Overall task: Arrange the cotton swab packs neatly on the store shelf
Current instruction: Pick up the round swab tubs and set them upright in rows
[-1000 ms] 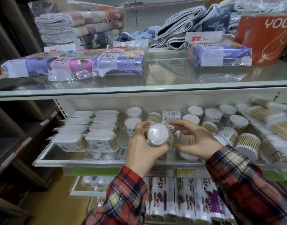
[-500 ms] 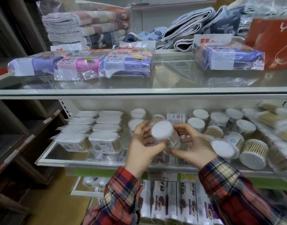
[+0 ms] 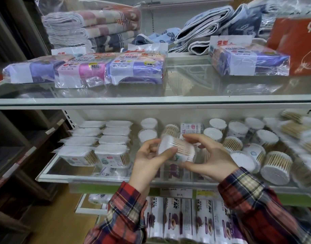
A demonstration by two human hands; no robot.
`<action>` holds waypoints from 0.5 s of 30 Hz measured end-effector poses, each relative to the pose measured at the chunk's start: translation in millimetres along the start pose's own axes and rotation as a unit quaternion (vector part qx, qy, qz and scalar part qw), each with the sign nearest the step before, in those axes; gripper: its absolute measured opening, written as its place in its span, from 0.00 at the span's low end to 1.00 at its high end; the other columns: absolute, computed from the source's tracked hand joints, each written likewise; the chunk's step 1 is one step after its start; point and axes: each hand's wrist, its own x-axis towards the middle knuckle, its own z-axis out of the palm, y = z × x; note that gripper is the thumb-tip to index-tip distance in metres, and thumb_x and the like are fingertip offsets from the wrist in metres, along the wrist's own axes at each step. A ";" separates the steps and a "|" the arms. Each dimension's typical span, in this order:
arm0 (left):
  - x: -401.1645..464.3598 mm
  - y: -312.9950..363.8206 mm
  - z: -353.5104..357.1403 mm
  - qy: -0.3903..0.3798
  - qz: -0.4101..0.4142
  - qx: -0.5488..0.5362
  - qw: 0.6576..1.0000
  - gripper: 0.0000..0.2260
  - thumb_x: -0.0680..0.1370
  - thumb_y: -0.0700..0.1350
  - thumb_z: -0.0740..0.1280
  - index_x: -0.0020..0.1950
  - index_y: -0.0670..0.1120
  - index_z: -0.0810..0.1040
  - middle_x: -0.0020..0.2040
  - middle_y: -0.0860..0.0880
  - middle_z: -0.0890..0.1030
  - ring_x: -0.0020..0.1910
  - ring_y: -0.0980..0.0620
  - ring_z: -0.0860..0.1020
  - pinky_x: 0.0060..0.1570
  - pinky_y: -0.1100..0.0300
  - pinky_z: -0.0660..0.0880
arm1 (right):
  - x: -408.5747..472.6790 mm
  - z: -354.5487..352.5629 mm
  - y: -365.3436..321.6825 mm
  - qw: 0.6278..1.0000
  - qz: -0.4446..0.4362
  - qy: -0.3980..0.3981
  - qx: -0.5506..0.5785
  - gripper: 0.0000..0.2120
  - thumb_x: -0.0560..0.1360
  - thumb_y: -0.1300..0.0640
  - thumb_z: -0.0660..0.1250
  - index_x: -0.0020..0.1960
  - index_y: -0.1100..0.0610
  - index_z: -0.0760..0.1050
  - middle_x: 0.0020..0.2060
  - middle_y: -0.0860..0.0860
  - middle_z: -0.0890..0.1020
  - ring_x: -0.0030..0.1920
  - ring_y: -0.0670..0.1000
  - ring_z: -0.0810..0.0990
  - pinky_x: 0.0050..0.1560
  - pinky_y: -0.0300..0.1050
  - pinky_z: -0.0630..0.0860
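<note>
The round clear plastic tub of white-tipped wooden cotton swabs (image 3: 176, 150), likely light, hard and slippery, is gripped by the left hand (image 3: 151, 161) and right hand (image 3: 208, 158) around its sides, above the glass shelf (image 3: 51, 175).

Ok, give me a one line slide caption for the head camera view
Both hands, left and right, hold a round cotton swab pack sideways above the middle shelf.

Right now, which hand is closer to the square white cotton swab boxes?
Left. The left hand is just beside the square white cotton swab boxes; the right hand is farther right, across the round pack both hold.
</note>
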 end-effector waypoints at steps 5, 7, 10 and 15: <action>-0.6 0.1 -1.6 0.001 -0.025 -0.028 0.999 0.28 0.61 0.52 0.75 0.58 0.43 0.76 0.47 0.46 0.85 0.43 0.53 0.84 0.41 0.63 0.78 | 4.3 -3.2 4.4 0.982 0.016 -0.004 0.189 0.32 0.60 0.46 0.79 0.62 0.42 0.73 0.59 0.41 0.79 0.61 0.41 0.76 0.65 0.50 0.73; -0.7 0.2 -2.5 -0.003 -0.043 -0.045 0.998 0.31 0.59 0.54 0.76 0.58 0.42 0.76 0.47 0.47 0.85 0.45 0.51 0.84 0.42 0.63 0.78 | 4.1 -5.6 5.7 0.976 0.007 -0.020 0.215 0.35 0.58 0.46 0.79 0.63 0.42 0.72 0.61 0.42 0.78 0.63 0.43 0.75 0.66 0.52 0.72; -0.4 -1.5 -3.5 -0.005 -0.066 -0.065 0.996 0.37 0.58 0.56 0.77 0.61 0.40 0.74 0.50 0.44 0.85 0.47 0.47 0.84 0.44 0.61 0.79 | 3.9 -6.7 6.8 0.980 0.001 -0.041 0.194 0.38 0.57 0.47 0.81 0.64 0.39 0.70 0.64 0.40 0.76 0.64 0.42 0.74 0.68 0.52 0.70; -3.3 0.1 -4.0 -0.022 -0.097 -0.118 0.988 0.32 0.63 0.51 0.75 0.62 0.39 0.73 0.49 0.43 0.85 0.44 0.47 0.84 0.40 0.62 0.81 | 3.9 -4.9 9.6 0.976 0.022 -0.065 0.208 0.40 0.57 0.51 0.81 0.66 0.41 0.69 0.65 0.41 0.75 0.63 0.44 0.76 0.66 0.49 0.72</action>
